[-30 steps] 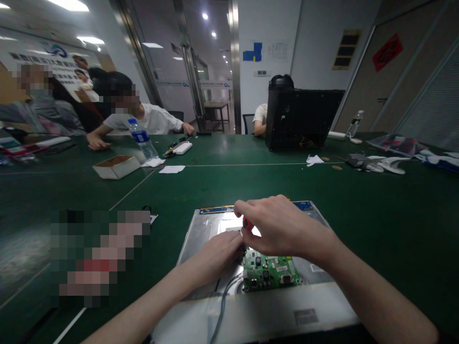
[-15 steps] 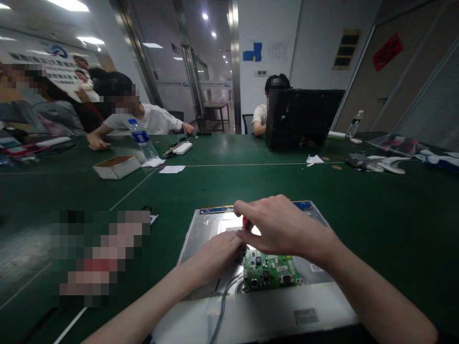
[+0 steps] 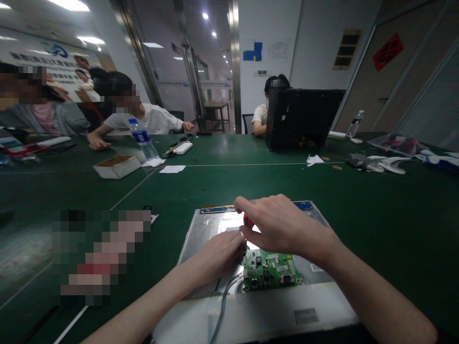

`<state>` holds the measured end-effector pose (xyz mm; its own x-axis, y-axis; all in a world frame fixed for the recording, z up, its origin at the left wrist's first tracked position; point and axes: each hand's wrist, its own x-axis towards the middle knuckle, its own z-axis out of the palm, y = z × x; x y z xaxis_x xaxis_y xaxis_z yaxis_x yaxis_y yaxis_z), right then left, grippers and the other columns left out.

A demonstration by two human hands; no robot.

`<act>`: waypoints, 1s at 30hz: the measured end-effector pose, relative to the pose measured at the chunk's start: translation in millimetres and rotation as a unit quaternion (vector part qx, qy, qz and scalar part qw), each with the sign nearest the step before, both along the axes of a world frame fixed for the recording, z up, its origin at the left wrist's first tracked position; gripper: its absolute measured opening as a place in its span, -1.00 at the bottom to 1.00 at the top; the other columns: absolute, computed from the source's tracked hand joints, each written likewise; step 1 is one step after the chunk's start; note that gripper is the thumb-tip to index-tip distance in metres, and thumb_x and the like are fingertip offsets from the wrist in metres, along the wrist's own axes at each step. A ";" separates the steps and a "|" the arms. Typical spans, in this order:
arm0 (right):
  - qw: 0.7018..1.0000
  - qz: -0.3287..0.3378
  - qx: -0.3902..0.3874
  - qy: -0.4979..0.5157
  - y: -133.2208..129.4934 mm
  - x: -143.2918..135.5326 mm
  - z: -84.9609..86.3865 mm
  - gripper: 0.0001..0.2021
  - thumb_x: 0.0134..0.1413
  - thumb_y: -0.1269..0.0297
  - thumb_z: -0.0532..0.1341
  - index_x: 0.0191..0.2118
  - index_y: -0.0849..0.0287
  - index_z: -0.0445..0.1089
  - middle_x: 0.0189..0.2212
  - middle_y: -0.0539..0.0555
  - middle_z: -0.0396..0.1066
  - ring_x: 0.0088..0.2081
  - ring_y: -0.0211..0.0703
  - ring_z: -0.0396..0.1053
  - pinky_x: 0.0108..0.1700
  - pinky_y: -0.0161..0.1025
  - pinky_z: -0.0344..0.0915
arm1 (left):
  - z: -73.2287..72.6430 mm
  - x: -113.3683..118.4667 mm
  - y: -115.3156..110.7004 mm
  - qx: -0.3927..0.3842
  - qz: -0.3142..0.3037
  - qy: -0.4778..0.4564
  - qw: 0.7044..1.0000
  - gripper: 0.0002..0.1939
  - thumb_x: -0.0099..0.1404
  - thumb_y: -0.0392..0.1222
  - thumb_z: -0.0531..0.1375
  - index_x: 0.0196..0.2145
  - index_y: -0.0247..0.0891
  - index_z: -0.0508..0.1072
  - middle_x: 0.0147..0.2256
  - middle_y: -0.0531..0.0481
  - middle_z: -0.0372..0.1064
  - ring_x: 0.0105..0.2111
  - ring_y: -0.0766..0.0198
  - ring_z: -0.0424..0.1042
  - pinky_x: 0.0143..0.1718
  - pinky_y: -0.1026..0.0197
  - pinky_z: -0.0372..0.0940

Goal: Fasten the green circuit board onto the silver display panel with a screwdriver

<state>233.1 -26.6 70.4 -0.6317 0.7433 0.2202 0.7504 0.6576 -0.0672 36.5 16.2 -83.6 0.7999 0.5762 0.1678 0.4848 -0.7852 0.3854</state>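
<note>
A flat metal display panel (image 3: 201,235) lies in front of me, with a green circuit board (image 3: 269,270) on it and a grey cable (image 3: 224,306) running down from the board's left side. My right hand (image 3: 283,224) is closed round the red and black handle of what looks like a screwdriver (image 3: 247,220), upright over the board's upper left corner. Its shaft and tip are hidden. Against the panel, just below the handle, my left hand (image 3: 224,251) has its fingers curled together at the board's edge. Whatever they pinch is out of sight.
On the green table stand an open white box (image 3: 117,168), a water bottle (image 3: 142,139) and a large black casing (image 3: 304,119). White gloves (image 3: 385,165) lie at the right. Paper scraps (image 3: 172,169) are scattered about. Several people sit across the table.
My right hand and the red handle have shifted very slightly, the handle appearing a little turned. My left hand stays in place. A person at the far left has moved.
</note>
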 end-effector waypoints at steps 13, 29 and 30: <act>1.000 0.010 0.008 0.006 -0.3 -0.5 -1.9 -0.88 0.13 0.34 0.12 -0.19 0.18 0.23 -0.39 0.02 0.47 -0.51 -0.24 0.28 -0.54 -0.25 -0.14 | -3.5 -2.4 1.3 0.008 -0.003 0.005 1.000 -0.75 0.37 -0.30 0.04 0.00 -0.24 0.27 -0.04 -0.13 0.39 -0.08 0.07 0.38 -0.03 0.02 0.29; 1.000 0.019 -0.006 0.018 1.0 -2.0 -1.2 -0.81 0.16 0.20 0.16 -0.18 0.18 0.23 -0.38 0.02 0.48 -0.48 -0.22 0.29 -0.53 -0.26 -0.13 | -1.0 -1.3 0.4 0.013 0.012 0.028 0.999 -0.84 0.38 -0.28 0.00 -0.16 -0.27 0.35 -0.18 -0.11 0.43 -0.18 0.08 0.41 -0.11 0.07 0.31; 1.000 0.018 -0.005 0.018 1.1 -2.2 -1.7 -0.82 0.18 0.19 0.15 -0.18 0.17 0.24 -0.38 0.01 0.48 -0.48 -0.22 0.30 -0.52 -0.26 -0.13 | -1.3 -1.4 0.7 0.011 0.011 0.030 0.999 -0.84 0.38 -0.28 0.01 -0.14 -0.27 0.35 -0.17 -0.11 0.43 -0.19 0.08 0.41 -0.13 0.07 0.32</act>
